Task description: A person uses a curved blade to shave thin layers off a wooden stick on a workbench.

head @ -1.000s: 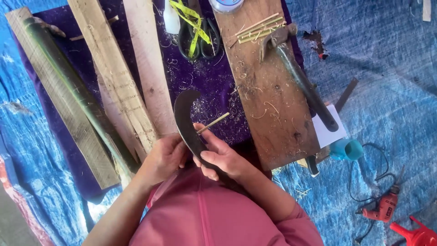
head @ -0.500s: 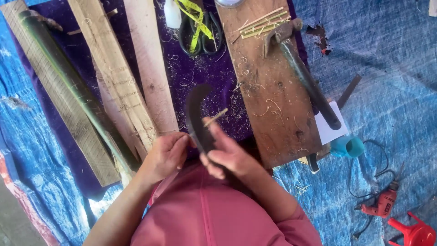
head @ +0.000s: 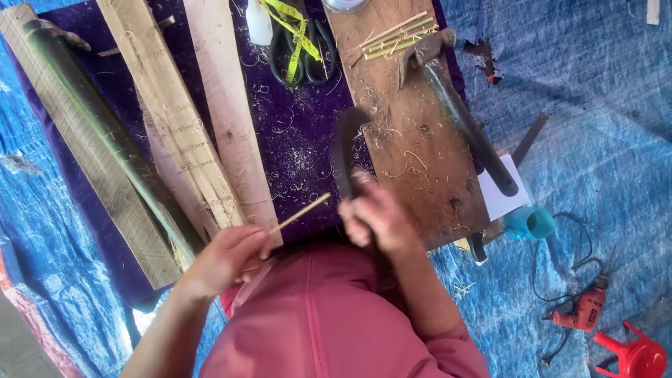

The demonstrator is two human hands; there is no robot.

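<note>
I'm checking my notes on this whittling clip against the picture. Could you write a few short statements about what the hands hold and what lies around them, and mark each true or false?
1. The left hand holds a thin bamboo stick. True.
2. The right hand grips a dark curved knife. True.
3. The knife blade is cutting into the stick. False: stick and blade are apart.
4. The scissors lie on the purple cloth under a yellow measuring tape. True.
5. The red drill sits on the wooden board. False: it lies on the blue tarp.
6. The hammer lies on the tarp. False: it rests on the board.
</note>
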